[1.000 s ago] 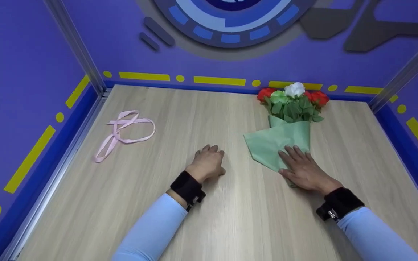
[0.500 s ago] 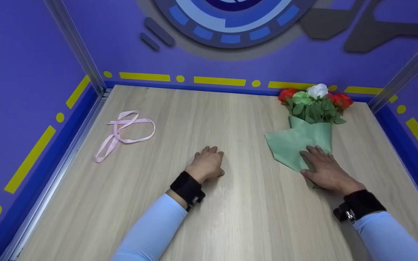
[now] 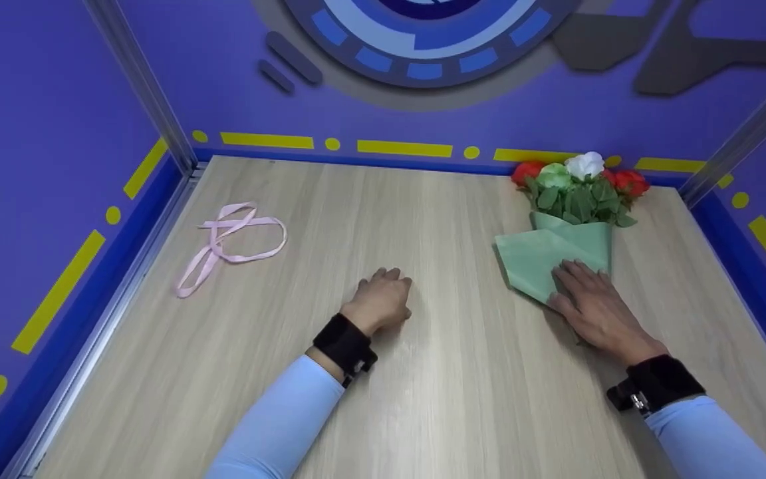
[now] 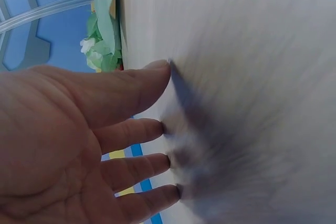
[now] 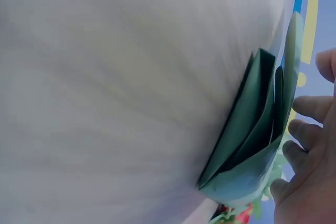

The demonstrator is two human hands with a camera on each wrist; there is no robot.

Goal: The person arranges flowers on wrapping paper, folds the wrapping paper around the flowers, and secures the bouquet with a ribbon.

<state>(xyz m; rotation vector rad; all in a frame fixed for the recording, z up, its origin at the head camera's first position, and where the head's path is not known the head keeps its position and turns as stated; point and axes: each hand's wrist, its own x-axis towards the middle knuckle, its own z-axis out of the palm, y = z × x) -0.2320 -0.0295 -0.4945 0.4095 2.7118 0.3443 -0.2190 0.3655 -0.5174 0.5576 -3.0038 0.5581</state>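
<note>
While the left hand [image 3: 378, 303] stays put, fingers apart and fingertips on the table [image 3: 423, 399], the right hand [image 3: 599, 313] has shifted rightward over the past second with the bouquet [image 3: 579, 193], now at the table's far right. Its extended fingers touch the green wrapping paper [image 3: 534, 259], thumb apart. Leftward, the pink ribbon [image 3: 215, 249] lies unchanged.

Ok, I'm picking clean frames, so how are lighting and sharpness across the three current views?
Head view: ribbon and bunch of flowers fairly crisp, a soft sheen on the table; left wrist view: a dark, smeary shadow by the left hand, wood grain washed out; right wrist view: table hazy, deep shadow inside the folds of the green paper.
</note>
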